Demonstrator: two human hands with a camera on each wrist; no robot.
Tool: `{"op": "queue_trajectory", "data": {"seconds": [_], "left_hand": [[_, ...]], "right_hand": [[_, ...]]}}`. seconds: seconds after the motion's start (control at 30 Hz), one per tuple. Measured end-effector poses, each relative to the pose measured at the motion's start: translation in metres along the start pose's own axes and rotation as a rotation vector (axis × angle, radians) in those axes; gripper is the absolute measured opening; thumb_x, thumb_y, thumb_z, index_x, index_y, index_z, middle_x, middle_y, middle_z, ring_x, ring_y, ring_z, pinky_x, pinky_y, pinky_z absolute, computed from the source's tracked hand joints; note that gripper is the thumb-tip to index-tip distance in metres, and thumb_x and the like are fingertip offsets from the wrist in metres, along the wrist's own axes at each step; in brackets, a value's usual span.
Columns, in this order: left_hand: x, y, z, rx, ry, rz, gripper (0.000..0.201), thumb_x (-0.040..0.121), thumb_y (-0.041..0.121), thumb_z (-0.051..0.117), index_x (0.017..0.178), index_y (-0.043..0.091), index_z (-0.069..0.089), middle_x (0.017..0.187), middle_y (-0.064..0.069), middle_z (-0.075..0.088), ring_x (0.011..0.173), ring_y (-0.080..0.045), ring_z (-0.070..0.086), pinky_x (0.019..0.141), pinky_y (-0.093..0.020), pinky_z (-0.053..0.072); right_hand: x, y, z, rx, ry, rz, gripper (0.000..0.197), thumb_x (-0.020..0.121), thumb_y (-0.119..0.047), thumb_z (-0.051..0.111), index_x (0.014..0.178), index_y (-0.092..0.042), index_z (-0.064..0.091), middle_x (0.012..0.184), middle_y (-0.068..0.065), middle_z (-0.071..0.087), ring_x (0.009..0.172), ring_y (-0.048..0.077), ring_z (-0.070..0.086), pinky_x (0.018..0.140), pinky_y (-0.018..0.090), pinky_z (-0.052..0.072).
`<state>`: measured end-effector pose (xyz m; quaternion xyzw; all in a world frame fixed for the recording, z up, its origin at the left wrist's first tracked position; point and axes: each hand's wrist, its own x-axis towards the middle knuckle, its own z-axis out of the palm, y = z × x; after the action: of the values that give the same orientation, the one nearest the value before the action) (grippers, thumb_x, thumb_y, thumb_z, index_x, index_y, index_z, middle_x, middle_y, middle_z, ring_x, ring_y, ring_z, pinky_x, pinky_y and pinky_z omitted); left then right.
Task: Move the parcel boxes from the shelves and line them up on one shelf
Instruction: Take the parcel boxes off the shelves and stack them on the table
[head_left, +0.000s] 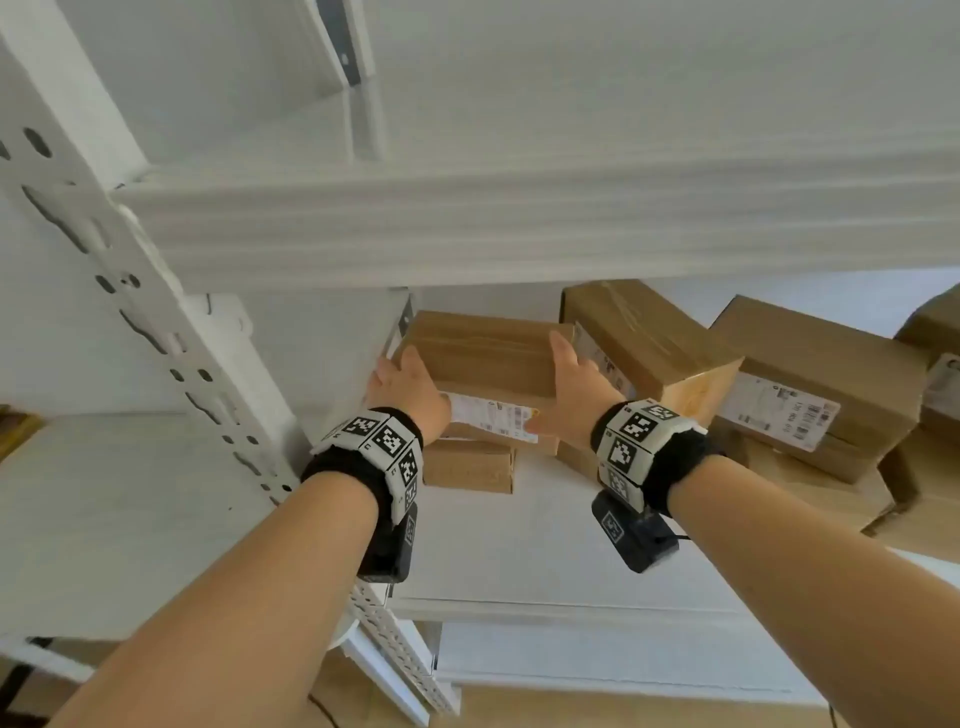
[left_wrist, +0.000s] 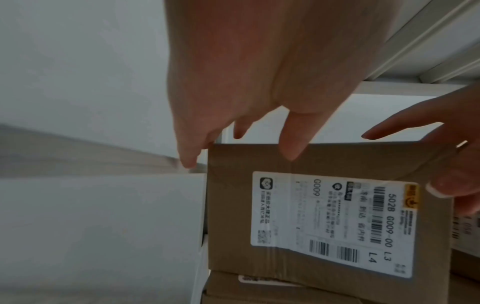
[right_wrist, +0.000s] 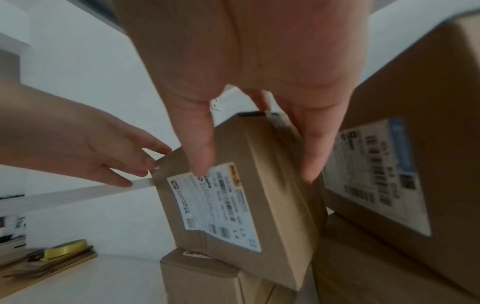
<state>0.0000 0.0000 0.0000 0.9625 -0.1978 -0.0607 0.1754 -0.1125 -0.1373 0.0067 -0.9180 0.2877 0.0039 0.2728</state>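
Note:
A brown parcel box (head_left: 483, 358) with a white shipping label sits tilted on top of a smaller brown box (head_left: 467, 470) at the left end of a white shelf (head_left: 545, 551). My left hand (head_left: 402, 382) holds its left edge, thumb in front and fingers at the side. My right hand (head_left: 569, 374) grips its right end. The left wrist view shows the box (left_wrist: 233, 205) under my left hand (left_wrist: 265, 131), with the right thumb pressed on the label corner. In the right wrist view my right hand (right_wrist: 254, 170) straddles the box (right_wrist: 280, 205), thumb on the label face.
Two larger labelled boxes (head_left: 649, 338) (head_left: 810, 379) stand to the right on other boxes. A white perforated upright (head_left: 156, 322) rises on the left and a shelf beam (head_left: 519, 228) runs close overhead. A yellow tape roll (right_wrist: 64, 248) lies on flat cardboard far left.

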Motion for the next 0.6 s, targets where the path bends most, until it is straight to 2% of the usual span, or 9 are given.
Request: {"op": "queue_trajectory", "data": {"seconds": [0.13, 0.3, 0.4, 0.47, 0.6], "left_hand": [[0.004, 0.000, 0.002, -0.046, -0.005, -0.019, 0.062, 0.090, 0.022, 0.052, 0.142, 0.013, 0.021, 0.140, -0.021, 0.026, 0.124, -0.039, 0.038, 0.103, -0.046, 0.039], [-0.014, 0.001, -0.012, -0.098, 0.012, 0.009, 0.057, 0.091, 0.020, 0.049, 0.141, 0.014, 0.023, 0.134, -0.020, 0.030, 0.114, -0.038, 0.045, 0.096, -0.042, 0.041], [-0.040, 0.001, -0.024, -0.113, 0.047, 0.061, 0.057, 0.093, 0.023, 0.047, 0.144, 0.015, 0.020, 0.133, -0.018, 0.029, 0.116, -0.037, 0.042, 0.096, -0.041, 0.041], [-0.063, -0.002, -0.029, -0.116, 0.069, 0.099, 0.058, 0.094, 0.026, 0.046, 0.145, 0.016, 0.019, 0.134, -0.018, 0.027, 0.117, -0.037, 0.041, 0.097, -0.041, 0.040], [-0.113, -0.007, -0.033, -0.212, 0.090, 0.186, 0.060, 0.095, 0.028, 0.047, 0.146, 0.018, 0.018, 0.136, -0.016, 0.023, 0.101, -0.032, 0.053, 0.094, -0.037, 0.044]], "right_hand": [[0.007, 0.000, 0.009, -0.006, -0.008, -0.005, 0.108, 0.082, -0.026, 0.070, 0.147, -0.022, -0.017, 0.140, 0.025, 0.035, 0.109, 0.030, 0.056, 0.093, 0.038, 0.047], [-0.009, -0.004, 0.010, 0.075, 0.063, -0.011, 0.102, 0.082, -0.025, 0.069, 0.149, -0.021, -0.009, 0.137, 0.021, 0.040, 0.109, 0.028, 0.055, 0.091, 0.035, 0.045], [-0.034, -0.005, 0.006, 0.115, 0.133, -0.031, 0.097, 0.083, -0.028, 0.067, 0.149, -0.022, -0.004, 0.135, 0.019, 0.043, 0.108, 0.028, 0.056, 0.093, 0.038, 0.047], [-0.055, -0.003, 0.002, 0.148, 0.186, -0.049, 0.091, 0.085, -0.031, 0.065, 0.149, -0.022, 0.001, 0.133, 0.017, 0.045, 0.102, 0.027, 0.058, 0.089, 0.037, 0.050], [-0.107, 0.002, -0.004, 0.174, 0.227, -0.049, 0.088, 0.084, -0.036, 0.065, 0.148, -0.020, 0.007, 0.132, 0.016, 0.047, 0.100, 0.025, 0.059, 0.085, 0.036, 0.052]]}}
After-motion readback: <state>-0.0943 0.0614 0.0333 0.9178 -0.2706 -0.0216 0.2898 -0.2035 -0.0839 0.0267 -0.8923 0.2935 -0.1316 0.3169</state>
